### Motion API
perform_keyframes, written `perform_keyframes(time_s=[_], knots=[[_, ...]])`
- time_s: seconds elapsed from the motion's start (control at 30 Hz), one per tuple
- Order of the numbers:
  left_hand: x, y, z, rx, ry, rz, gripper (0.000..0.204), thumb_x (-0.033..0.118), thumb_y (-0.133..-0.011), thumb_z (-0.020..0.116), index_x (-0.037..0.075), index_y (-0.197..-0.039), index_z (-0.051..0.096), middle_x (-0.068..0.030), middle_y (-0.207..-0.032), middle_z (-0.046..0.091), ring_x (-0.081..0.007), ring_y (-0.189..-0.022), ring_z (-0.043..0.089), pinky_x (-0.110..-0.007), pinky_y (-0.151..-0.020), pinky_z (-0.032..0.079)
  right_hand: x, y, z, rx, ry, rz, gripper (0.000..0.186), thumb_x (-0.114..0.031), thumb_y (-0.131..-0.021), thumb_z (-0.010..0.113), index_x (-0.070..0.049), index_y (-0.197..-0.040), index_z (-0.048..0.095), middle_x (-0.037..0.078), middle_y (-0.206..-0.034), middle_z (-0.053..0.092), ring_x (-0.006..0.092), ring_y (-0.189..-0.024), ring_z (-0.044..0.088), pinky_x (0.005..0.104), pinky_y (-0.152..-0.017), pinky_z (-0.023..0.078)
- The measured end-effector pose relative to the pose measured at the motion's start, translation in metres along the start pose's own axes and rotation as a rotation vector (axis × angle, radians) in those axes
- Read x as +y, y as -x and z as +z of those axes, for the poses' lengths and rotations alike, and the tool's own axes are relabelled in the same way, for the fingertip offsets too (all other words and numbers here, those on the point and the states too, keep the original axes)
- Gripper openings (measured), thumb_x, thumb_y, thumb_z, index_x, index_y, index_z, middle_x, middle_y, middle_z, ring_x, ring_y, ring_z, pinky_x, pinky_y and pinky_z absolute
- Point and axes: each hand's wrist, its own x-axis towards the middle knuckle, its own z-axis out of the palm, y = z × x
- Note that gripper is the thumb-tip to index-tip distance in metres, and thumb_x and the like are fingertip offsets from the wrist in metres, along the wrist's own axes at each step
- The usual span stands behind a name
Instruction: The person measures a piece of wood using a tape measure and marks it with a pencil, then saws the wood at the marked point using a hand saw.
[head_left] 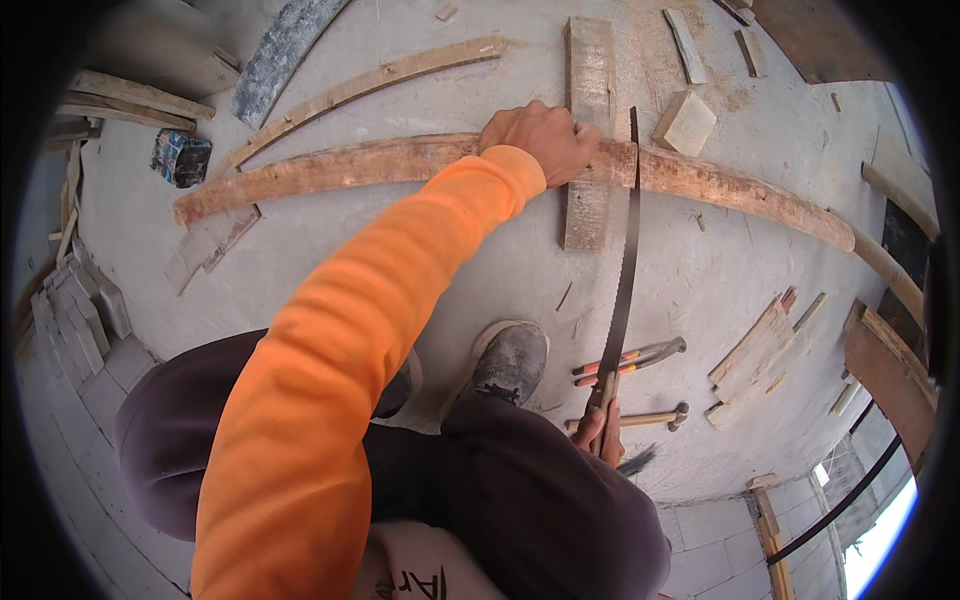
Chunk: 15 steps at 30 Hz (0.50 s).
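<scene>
My left hand [540,140], at the end of an orange sleeve, is closed around a long round wooden pole [350,170]. The pole lies across a flat wooden board [588,215], just beside that hand. Low down, to the right of my knee, my right hand [602,432] grips the handle of a handsaw [622,290]. Its long toothed blade reaches up across the pole, a little right of the board and my left hand. How deep the blade sits in the wood I cannot tell.
Near my right hand lie a hammer [650,418] and red-handled pliers [640,360]. A wood block [685,122] sits beyond the pole. Thin wood pieces [755,345] are on the right, a curved strip [370,83] at the far left. My shoe [510,360] stands close by.
</scene>
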Motion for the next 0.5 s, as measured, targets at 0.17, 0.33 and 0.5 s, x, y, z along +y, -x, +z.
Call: perform_keyframes(time_s=[0.17,0.33,0.5], knots=[[0.0,0.002,0.001,0.039,0.02,0.033,0.06,0.049,-0.096,0.043,0.001,-0.108,0.078,-0.028,-0.118,0.07,-0.043,-0.114,0.068,-0.05,-0.102,0.053,-0.028,-0.088,0.053,0.024,-0.145,-0.295,0.03,-0.003,-0.099,0.067,0.009,-0.127,0.07,0.025,-0.105,0.077,0.0223,-0.072,0.074,0.0302,-0.066,0.058],[-0.011,0.003,0.008,0.1,-0.006,0.008,0.061,0.05,-0.097,0.043,0.002,-0.109,0.078,-0.0296,-0.118,0.07,-0.0432,-0.113,0.068,-0.05,-0.103,0.052,-0.1,-0.181,0.128,-0.025,-0.242,-0.323,0.03,-0.006,-0.1,0.067,0.008,-0.126,0.07,0.019,-0.107,0.077,0.0177,-0.083,0.073,0.0278,-0.075,0.057],[-0.005,0.0,0.005,0.117,-0.01,0.042,0.06,0.049,-0.096,0.043,0.002,-0.107,0.078,-0.0297,-0.116,0.07,-0.0432,-0.11,0.069,-0.05,-0.101,0.052,-0.003,-0.037,0.014,-0.126,-0.086,0.011,0.033,0.0,-0.099,0.062,0.012,-0.13,0.065,0.03,-0.107,0.075,0.0259,-0.078,0.076,0.0344,-0.073,0.06]])
